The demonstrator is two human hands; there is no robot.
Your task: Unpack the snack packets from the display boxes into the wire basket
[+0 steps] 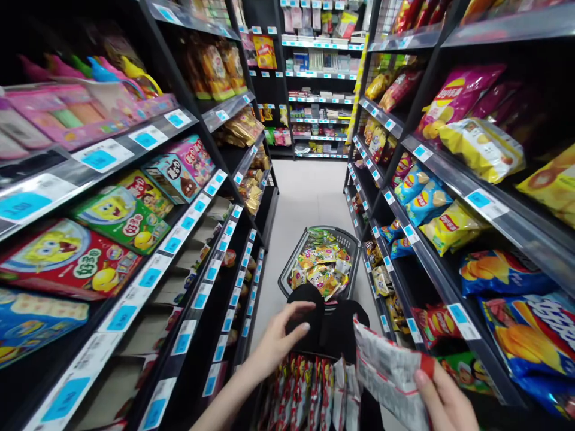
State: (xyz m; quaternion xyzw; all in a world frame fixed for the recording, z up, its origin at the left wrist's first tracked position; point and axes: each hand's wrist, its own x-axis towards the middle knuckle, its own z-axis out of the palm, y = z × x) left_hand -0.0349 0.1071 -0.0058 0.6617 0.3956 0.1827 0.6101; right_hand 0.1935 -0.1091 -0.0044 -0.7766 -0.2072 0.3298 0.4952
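Note:
In my right hand (442,395) is a silver-and-red snack packet (389,371), gripped by its right end and tilted, with its printed back toward me. My left hand (285,335) hovers over my lap, fingers apart and curved, holding nothing. Below it, a row of red-and-silver snack packets (309,392) stands on edge, packed side by side; what holds them is mostly hidden. Beyond my dark-clothed knees (309,299), a grey plastic basket (287,278) sits on the floor, with several colourful snack packets (323,266) piled inside.
Shelves line both sides of the narrow aisle. Boxed snacks (121,218) fill the left shelf (148,276), and chip bags (453,224) crowd the right shelf (442,281). The pale floor (309,191) runs to a back shelf (321,102) of small goods.

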